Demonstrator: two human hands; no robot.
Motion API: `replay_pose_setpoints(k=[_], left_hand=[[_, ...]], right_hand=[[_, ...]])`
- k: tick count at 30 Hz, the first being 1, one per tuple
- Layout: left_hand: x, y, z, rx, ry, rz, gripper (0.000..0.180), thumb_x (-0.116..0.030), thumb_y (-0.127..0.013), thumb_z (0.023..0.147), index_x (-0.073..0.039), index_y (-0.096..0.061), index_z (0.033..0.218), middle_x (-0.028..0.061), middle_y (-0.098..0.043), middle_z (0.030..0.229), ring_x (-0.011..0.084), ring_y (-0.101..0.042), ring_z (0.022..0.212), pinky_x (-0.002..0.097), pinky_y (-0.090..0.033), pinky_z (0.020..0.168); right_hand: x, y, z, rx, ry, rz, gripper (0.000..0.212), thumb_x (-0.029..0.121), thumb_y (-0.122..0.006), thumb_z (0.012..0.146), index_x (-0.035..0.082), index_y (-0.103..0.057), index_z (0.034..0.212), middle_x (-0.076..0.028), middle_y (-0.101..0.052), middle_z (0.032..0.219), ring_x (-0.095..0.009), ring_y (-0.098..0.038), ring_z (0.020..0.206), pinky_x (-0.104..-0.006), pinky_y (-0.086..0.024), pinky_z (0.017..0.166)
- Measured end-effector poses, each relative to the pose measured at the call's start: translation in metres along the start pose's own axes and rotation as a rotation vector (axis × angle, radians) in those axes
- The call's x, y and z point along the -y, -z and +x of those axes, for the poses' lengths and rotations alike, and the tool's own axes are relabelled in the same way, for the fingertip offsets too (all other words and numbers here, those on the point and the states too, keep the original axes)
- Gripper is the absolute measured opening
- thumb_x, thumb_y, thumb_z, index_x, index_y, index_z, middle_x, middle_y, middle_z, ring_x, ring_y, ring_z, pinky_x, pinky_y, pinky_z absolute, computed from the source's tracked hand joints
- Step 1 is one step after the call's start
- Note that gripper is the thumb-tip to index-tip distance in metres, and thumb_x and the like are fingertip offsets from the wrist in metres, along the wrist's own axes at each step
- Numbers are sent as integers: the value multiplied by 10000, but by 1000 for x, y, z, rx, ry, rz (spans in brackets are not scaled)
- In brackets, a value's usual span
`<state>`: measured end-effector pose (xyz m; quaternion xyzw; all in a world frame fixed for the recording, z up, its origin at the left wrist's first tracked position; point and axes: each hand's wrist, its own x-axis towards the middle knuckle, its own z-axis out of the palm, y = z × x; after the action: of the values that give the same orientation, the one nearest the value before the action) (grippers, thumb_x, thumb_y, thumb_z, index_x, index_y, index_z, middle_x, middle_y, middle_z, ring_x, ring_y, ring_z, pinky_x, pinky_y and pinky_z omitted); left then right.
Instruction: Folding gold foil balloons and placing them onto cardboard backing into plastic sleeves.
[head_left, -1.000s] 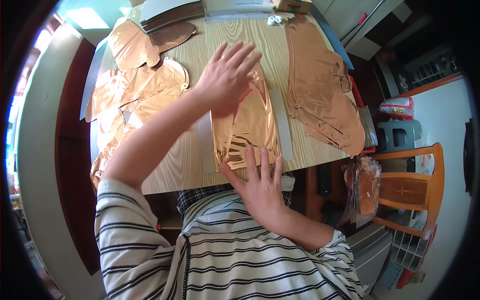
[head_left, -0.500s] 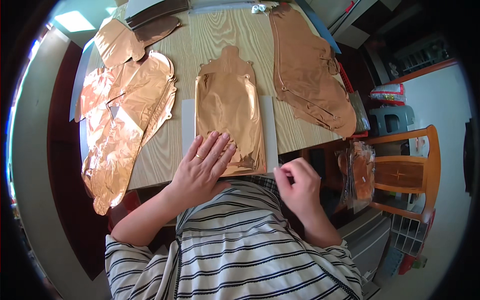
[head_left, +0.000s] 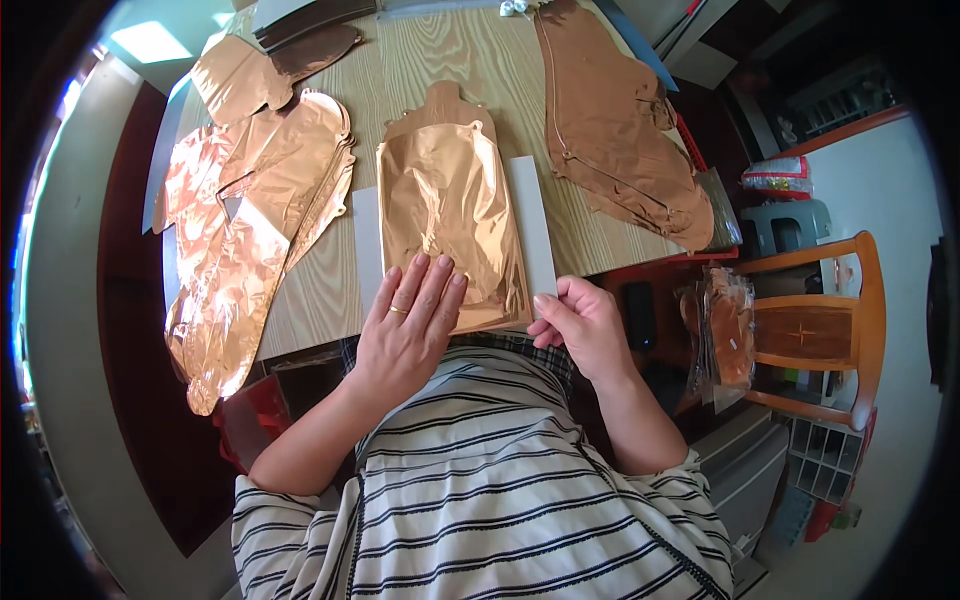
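A flat copper-coloured foil balloon (head_left: 470,200), folded into a rectangle with a rounded neck and small tabs at its far end, lies before me over a pale grey card (head_left: 537,230). My left hand (head_left: 405,310), with a ring on one finger, rests on the near part of the foil, its fingers stretched out. At the near right corner my right hand (head_left: 580,320) is closed, thumb against curled fingers. Its thumb tip meets the card's edge; what is between the fingers cannot be made out.
Crinkled copper foil balloons (head_left: 240,220) spread over the table's left side, past its near edge. Another flat one (head_left: 610,130) lies at the right. Dark flat pieces (head_left: 310,20) are stacked far left. A wooden chair (head_left: 810,330) beside the table bears packaged foil pieces (head_left: 725,330).
My right hand has come up and left to the card's near right corner. The left hand stays flat on the foil, which now looks more creased.
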<state>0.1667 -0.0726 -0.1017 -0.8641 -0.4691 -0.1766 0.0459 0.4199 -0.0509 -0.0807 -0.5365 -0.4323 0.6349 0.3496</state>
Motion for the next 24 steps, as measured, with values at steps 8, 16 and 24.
replay_pose_setpoints(k=[8,16,24], left_hand=[[8,3,5,-134,-3,-32,454,-88,-678,920,-14,-590,1359,164,-619,1375,348,-569,1314,478,-431,1107],[17,8,-11,-219,54,-234,396,-10,-646,925,62,-603,1313,252,-622,1340,406,-600,1267,483,-465,1082],[5,3,-8,-364,221,-398,427,-15,-480,991,112,-499,1399,300,-565,1386,459,-542,1316,500,-422,1123]], right_hand=[[18,1,20,-110,167,-31,165,103,-604,992,-53,-626,1039,-82,-694,765,-98,-647,605,-241,-539,547],[39,25,41,-382,282,15,251,139,-585,1018,-18,-583,1215,-90,-703,804,-101,-643,611,-219,-489,566],[37,41,1,-458,229,-46,244,49,-586,981,-54,-595,1203,-119,-720,789,-112,-660,597,-243,-525,539]])
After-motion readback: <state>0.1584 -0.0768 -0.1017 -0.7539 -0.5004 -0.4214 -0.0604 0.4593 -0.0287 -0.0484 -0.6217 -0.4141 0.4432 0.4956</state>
